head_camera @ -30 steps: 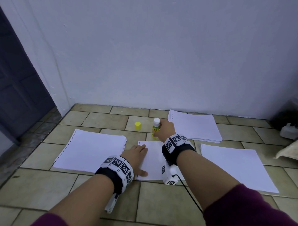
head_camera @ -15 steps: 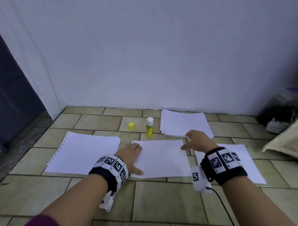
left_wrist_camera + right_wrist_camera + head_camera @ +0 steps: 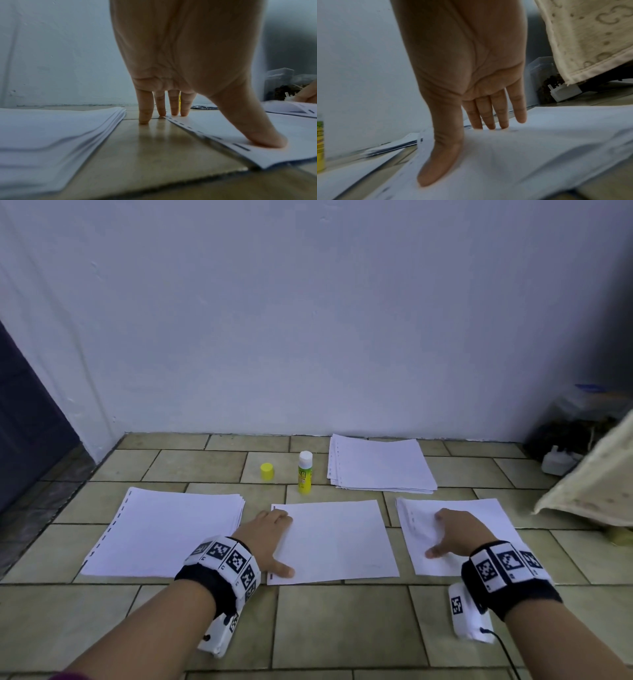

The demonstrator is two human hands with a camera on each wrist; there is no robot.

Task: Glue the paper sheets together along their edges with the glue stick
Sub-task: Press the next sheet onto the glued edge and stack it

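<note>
Head view: left hand [image 3: 270, 537] flat, fingers released, on the centre white paper sheet [image 3: 337, 539]; right hand [image 3: 452, 534] spread on the right white sheet [image 3: 479, 518]. Uncapped yellow glue stick [image 3: 305, 473] stands beyond.
Left wrist: thumb [image 3: 260, 136] pins the perforated edge.
Right wrist: blurred; the sheet seems to buckle. Thin, floppy paper, best lifted by an edge.

Head view looks down from above; both wrist views sit floor-low, sharing the centre sheet [image 3: 334, 539].

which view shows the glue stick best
The head view: the glue stick stands upright and uncapped, whole, beside its yellow cap. The right wrist view catches only part of its yellow body at the left edge; the left wrist view shows a yellow sliver between the fingers.
</note>
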